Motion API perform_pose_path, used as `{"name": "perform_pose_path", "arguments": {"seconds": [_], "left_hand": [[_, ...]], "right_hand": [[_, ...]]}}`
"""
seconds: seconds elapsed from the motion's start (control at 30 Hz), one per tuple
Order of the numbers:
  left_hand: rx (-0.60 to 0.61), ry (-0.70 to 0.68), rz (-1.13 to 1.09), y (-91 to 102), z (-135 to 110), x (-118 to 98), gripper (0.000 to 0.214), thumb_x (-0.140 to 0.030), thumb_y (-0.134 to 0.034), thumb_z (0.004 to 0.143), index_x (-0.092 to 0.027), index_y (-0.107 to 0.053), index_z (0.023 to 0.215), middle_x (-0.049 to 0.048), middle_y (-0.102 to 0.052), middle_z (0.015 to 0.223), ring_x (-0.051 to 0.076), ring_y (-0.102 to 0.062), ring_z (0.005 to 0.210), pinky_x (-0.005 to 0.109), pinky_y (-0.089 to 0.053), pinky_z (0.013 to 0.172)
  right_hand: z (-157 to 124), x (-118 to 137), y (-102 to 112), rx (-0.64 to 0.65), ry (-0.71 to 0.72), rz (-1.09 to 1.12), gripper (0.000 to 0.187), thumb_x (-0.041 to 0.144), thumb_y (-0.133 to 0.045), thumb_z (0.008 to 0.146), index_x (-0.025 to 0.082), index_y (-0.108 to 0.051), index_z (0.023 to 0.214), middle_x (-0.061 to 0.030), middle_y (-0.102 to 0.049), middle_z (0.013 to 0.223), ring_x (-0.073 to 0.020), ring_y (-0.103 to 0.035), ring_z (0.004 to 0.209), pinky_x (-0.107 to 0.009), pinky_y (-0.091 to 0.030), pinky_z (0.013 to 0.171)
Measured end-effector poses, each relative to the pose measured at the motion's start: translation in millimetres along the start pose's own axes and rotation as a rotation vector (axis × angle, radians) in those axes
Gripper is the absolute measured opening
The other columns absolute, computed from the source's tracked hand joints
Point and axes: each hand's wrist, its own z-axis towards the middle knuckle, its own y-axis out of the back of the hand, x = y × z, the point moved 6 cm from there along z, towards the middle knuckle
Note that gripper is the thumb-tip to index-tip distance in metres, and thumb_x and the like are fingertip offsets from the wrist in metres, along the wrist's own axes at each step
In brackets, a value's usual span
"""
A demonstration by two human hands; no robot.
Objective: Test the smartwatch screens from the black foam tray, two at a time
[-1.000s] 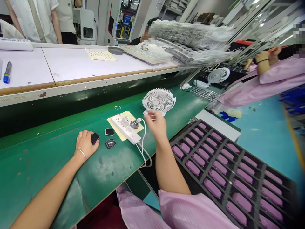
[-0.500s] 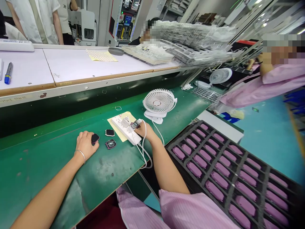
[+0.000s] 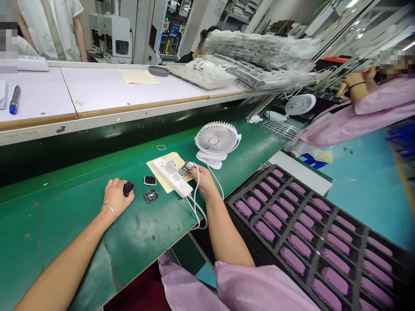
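My left hand (image 3: 116, 196) rests on the green bench mat and pinches a dark smartwatch body (image 3: 129, 188) between thumb and fingers. To its right lie two more watch bodies: one with a pale frame and black face (image 3: 149, 180), and a purple-edged one (image 3: 151, 196) with its inside showing. My right hand (image 3: 201, 178) has its fingers closed at a small dark device (image 3: 185, 169) with a white cable (image 3: 196, 190) running from it, beside the white power strip (image 3: 172, 178). Some of the right fingertips are hidden behind the device and cable.
A white fan (image 3: 217, 140) stands behind my right hand. On the right, a black foam tray (image 3: 311, 270) holds many purple pieces. A raised white shelf (image 3: 106, 93) runs along the back, with clear plastic trays (image 3: 259, 52). A co-worker in a pink sleeve (image 3: 359, 116) sits at far right.
My right hand has drawn back slightly to the right, exposing more of the small dark device. The watch body in my left hand has turned a little.
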Motion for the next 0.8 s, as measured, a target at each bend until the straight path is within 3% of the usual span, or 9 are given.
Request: {"name": "perform_pose_path", "arguments": {"seconds": [0.17,0.33,0.53,0.8], "left_hand": [[-0.022,-0.008,-0.021,1.8,0.1,1.4,0.031,-0.033,-0.057,0.080,-0.016,-0.072,0.100,0.0114,-0.065,0.090,0.028,-0.056,0.089,0.041,-0.048,0.088],[-0.042,-0.020,-0.020,2.6,0.2,1.6,0.028,-0.033,-0.058,0.079,-0.018,-0.073,0.096,0.0107,-0.064,0.088,0.028,-0.056,0.088,0.041,-0.048,0.087],[-0.063,-0.042,-0.012,4.1,-0.2,0.2,0.025,-0.032,-0.056,0.080,-0.020,-0.073,0.093,0.0100,-0.064,0.087,0.027,-0.056,0.087,0.041,-0.048,0.086],[-0.070,-0.052,-0.004,4.6,-0.5,-0.8,0.026,-0.034,-0.054,0.082,-0.020,-0.073,0.093,0.0099,-0.064,0.086,0.027,-0.056,0.085,0.041,-0.047,0.085]], "right_hand": [[-2.0,-11.1,-0.1,-0.032,-0.047,0.426,0.030,0.049,-0.068,0.070,0.022,-0.059,0.076,0.0003,-0.062,0.072,-0.0136,-0.056,0.059,-0.029,-0.053,0.058],[-4.3,-17.5,-2.5,-0.021,-0.103,0.648,0.026,0.043,-0.073,0.070,0.022,-0.062,0.081,0.0012,-0.066,0.075,-0.0128,-0.058,0.059,-0.027,-0.056,0.057],[-6.8,-21.8,-5.7,-0.006,-0.155,0.702,0.026,0.038,-0.074,0.067,0.022,-0.062,0.083,-0.0003,-0.068,0.079,-0.0134,-0.058,0.059,-0.027,-0.054,0.055],[-5.8,-23.8,-6.5,-0.006,-0.154,0.586,0.029,0.046,-0.070,0.067,0.022,-0.057,0.077,-0.0001,-0.061,0.072,-0.0142,-0.054,0.057,-0.031,-0.051,0.057]]}}
